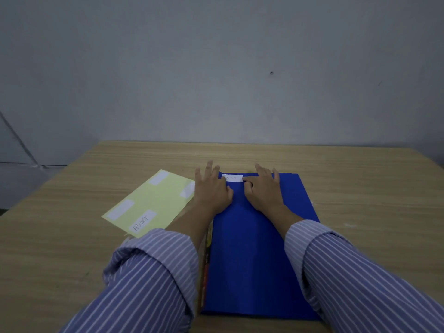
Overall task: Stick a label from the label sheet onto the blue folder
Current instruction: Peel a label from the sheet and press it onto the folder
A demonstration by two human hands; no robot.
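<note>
While the white label (232, 178) lies at the far edge of the blue folder (254, 248), both hands flank it: left hand (211, 188) flat with fingers spread, thumb at the label's left end; right hand (263, 188) with fingers loosely bent, pressing its right end. Neither grips anything. Label looks seated, lettering faint. Best to smooth from the middle outward, firm even pressure, corners last. Yellow label sheet (149, 203) sits just left on the wooden table (360, 188), several labels remaining.

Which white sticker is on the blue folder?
The label under both hands' fingertips at the blue folder's far edge; the others remain on the yellow label sheet.
</note>
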